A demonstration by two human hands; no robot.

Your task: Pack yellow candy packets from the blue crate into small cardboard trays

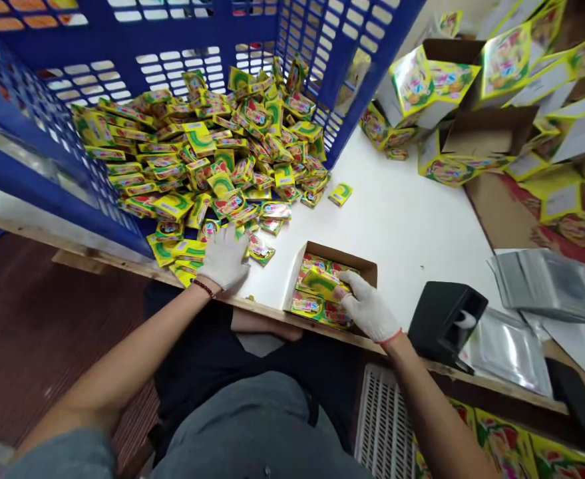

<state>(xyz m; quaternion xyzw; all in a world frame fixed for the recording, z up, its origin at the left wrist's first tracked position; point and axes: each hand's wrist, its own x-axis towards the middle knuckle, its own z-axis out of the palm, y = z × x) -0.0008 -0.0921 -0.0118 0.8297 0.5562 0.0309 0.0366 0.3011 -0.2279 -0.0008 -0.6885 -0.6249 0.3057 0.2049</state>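
Note:
My right hand [371,307], in a white glove with bare fingertips, pinches a small yellow candy box [319,283] over an open carton [367,267]. Inside that carton lie small boxes [306,305] of the same kind, printed in yellow, red and green. My left hand [225,259], gloved too, rests with fingers stretched out on the near edge of a heap of small boxes [212,143]. Its fingertips touch boxes there, and I see none gripped. The heap spills from a blue plastic crate [367,86] lying with its opening toward me.
A loose small box [341,194] lies on the white tabletop [396,219]. To the right stand a black tape dispenser [444,322], stacked clear plastic sleeves [554,283] and several open printed cartons [492,133]. Below the wooden table edge is a white basket [385,426].

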